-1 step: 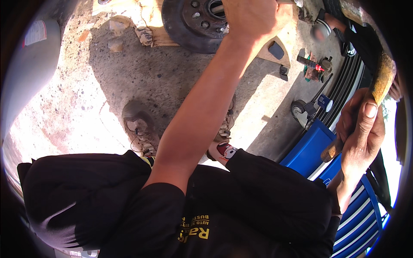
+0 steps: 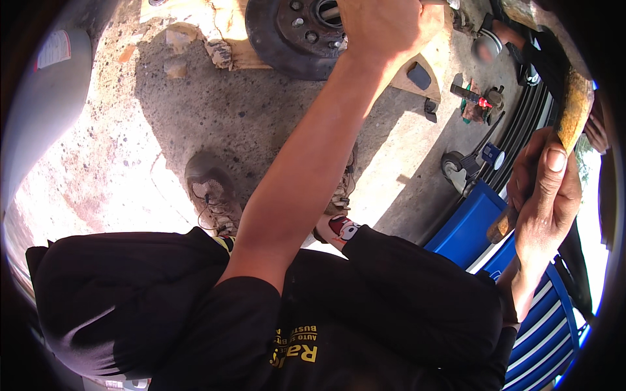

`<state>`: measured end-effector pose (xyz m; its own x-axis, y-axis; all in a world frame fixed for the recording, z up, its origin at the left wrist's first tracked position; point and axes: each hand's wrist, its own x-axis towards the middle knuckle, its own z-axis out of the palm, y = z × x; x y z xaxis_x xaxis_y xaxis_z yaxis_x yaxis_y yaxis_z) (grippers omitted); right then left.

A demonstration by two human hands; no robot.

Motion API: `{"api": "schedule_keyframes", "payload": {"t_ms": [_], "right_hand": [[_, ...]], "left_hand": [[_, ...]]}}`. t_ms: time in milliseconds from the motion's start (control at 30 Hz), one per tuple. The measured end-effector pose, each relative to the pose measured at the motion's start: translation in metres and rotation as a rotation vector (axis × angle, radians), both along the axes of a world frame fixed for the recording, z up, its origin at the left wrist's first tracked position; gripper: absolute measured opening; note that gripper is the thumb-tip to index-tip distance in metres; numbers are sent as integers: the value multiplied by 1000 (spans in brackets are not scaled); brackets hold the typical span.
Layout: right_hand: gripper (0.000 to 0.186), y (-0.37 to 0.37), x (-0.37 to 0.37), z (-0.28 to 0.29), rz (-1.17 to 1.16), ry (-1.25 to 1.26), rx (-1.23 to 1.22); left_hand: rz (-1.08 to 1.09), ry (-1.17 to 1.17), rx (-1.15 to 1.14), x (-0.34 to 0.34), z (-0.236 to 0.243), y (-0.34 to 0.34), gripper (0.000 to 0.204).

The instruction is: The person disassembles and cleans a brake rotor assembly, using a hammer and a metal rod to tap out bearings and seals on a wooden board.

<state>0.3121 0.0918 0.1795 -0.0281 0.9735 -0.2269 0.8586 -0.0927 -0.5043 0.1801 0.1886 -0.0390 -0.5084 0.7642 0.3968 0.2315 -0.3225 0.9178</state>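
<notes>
My left hand (image 2: 391, 27) is closed at the top of the view, over the right side of a dark brake disc (image 2: 277, 45) with a studded hub. What its fingers grip is mostly hidden; a bit of metal shows beside the knuckles at the upper edge. My right hand (image 2: 546, 189), raised at the far right, is wrapped round the worn, yellowish wooden handle of a hammer (image 2: 575, 114). The butt of the handle sticks out below the fist, while the head end is blurred near the rim. The disc lies on a wooden board (image 2: 242, 55).
A dark flat pad (image 2: 418, 76) lies on the board's corner. Beyond it are a black-and-red tool (image 2: 466, 93) and a caster wheel (image 2: 451, 163). Blue plastic (image 2: 466, 221) stands beside my right knee. A grey container (image 2: 62, 98) is at left. Another person's foot (image 2: 486, 47) shows at upper right.
My right hand and the hammer have shifted slightly left and up. My left hand and the brake disc look unmoved.
</notes>
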Motion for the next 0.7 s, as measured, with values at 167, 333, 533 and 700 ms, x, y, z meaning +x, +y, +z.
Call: {"api": "schedule_keyframes", "payload": {"t_ms": [167, 333, 533, 700], "right_hand": [[39, 4, -11, -15, 53, -90, -51], [29, 8, -4, 15, 43, 179, 103], [32, 0, 0, -33, 142, 167, -58], [41, 0, 2, 17, -142, 228, 67]], "left_hand": [[55, 135, -115, -1, -8, 2, 21], [-12, 47, 18, 1, -14, 10, 21], [-14, 48, 28, -3, -12, -2, 31], [-106, 110, 41, 2, -16, 2, 45]]}}
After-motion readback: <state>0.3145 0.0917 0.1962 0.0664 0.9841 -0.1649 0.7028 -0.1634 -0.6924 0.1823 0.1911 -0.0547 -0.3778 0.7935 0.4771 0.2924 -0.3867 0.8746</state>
